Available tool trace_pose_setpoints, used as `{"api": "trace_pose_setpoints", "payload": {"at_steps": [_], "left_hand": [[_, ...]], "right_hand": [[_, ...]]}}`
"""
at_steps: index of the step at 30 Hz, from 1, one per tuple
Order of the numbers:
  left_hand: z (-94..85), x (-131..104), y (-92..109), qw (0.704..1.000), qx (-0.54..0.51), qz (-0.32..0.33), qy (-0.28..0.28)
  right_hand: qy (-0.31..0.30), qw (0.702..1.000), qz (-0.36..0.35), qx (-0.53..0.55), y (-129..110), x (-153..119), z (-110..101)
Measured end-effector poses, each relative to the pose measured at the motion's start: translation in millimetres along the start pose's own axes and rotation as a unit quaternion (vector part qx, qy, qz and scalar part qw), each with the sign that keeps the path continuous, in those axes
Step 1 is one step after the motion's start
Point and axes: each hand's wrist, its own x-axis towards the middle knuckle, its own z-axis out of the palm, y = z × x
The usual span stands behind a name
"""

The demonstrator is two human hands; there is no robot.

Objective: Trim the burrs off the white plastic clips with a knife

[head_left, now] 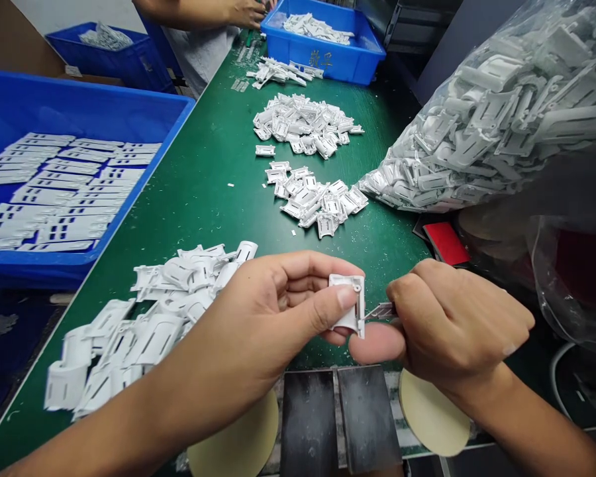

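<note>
White plastic part (361, 306) in L hand (298, 298), thumb + fingers pinching it, over grn table (203, 179) | R hand (447, 321) curled, knuckles up, thumb + idx clamped on thin metal tool (385, 310), tip at part's edge | wht-part pile (149, 344) left, blue bin (104, 103) beyond, co-worker's hand (248, 12) far end

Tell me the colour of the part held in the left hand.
The part is white, best seen in the head view.

Blue tub (79, 99), left, with rows of flat white pieces (69, 173); smaller blue bin (298, 57), lettered, far end of green bench (193, 185); flat red item (446, 242), right; two black slabs (309, 424) between two cream discs (434, 414).
</note>
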Motion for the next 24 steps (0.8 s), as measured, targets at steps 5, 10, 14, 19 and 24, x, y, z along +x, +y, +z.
{"api": "trace_pose_setpoints", "payload": {"at_steps": [5, 10, 14, 19, 24], "left_hand": [[0.9, 0.6, -0.8, 1.0, -0.007, 0.004, -0.005], [1.7, 1.3, 0.7, 1.0, -0.024, 0.0, -0.008], [2.0, 1.3, 2.0, 1.0, -0.028, -0.011, -0.004], [2.6, 0.2, 2.5, 1.0, -0.027, -0.011, 0.001], [4.0, -1.3, 4.1, 1.0, -0.024, -0.013, 0.003]], "right_hand": [[0.016, 1.0, 0.006, 0.007, -1.0, -0.9, 1.3], [0.016, 1.0, 0.007, 0.019, -0.7, -2.4, 1.0], [0.017, 1.0, 0.0, 0.021, -0.3, -2.0, 0.6], [0.026, 0.999, 0.002, 0.025, -0.5, -0.7, 0.5], [0.025, 0.999, -0.002, 0.025, -0.1, -2.0, 0.5]]}}
